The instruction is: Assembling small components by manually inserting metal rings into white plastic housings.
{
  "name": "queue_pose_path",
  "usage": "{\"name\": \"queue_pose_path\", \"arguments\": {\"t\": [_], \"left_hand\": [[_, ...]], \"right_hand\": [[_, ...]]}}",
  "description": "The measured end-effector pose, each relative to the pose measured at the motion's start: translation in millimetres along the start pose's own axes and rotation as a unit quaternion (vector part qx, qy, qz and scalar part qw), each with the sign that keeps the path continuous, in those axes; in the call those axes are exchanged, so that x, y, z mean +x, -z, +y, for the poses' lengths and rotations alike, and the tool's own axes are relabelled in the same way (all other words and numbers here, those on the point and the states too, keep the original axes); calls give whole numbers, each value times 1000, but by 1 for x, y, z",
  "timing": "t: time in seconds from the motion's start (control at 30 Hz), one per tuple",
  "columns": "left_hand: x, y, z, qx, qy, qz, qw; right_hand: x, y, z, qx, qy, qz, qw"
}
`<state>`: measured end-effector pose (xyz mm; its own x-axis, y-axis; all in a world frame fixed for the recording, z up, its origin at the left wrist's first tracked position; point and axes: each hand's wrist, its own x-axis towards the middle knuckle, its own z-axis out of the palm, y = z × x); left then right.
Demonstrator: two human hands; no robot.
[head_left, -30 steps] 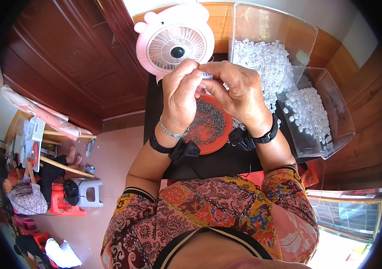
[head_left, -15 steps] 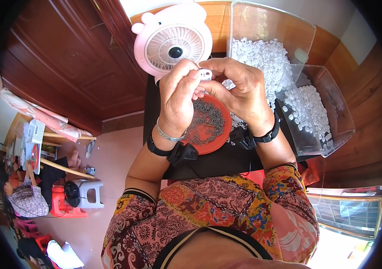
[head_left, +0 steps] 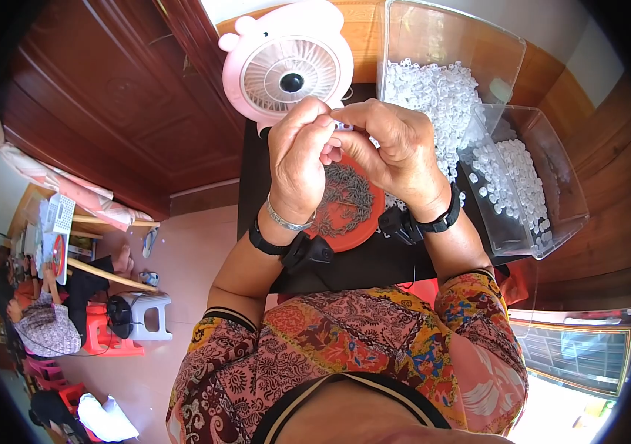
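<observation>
Beyond the fingertips a pink battery fan [head_left: 287,72] is standing, facing the person, and just right of the fingers two clear bins of small white plastic parts [head_left: 441,100] are sitting open within easy reach. Under the fingers a red dish of thin dark metal pieces [head_left: 351,198] is lying, seemingly to keep them handy. The left hand [head_left: 299,159] and right hand [head_left: 397,152] are pinching one small white part [head_left: 343,126] between their meeting fingertips, raised above the dish, probably for close fitting.

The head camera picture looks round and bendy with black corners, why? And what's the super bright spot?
Head view: a fisheye lens bends straight edges like the wooden door near the rim and leaves black corners; sunlight washes out the lower right; the left hand and right hand stay sharp.
</observation>
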<state>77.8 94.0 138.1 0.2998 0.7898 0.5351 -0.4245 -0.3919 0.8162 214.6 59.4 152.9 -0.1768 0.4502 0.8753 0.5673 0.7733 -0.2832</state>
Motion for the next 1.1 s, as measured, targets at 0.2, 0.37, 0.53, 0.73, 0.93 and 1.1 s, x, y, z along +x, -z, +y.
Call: {"name": "queue_pose_path", "arguments": {"t": [0.2,0.37,0.53,0.73,0.93,1.1], "left_hand": [[0,6,0,48,-47,-20,998],[4,4,-3,72,-65,-39,994],[2,2,-5,33,-13,-34,999],[6,11,4,20,-2,-55,998],[9,12,12,18,-37,-63,997],[7,11,13,31,-30,-56,998]], "right_hand": [[3,-1,-1,1,20,13,1000],[2,6,1,70,-74,-4,995],[5,19,-1,3,-62,-23,998],[5,93,27,-285,-121,147,939],[-7,150,26,-556,-178,177,792],[-28,128,43,-487,-205,78,846]]}}
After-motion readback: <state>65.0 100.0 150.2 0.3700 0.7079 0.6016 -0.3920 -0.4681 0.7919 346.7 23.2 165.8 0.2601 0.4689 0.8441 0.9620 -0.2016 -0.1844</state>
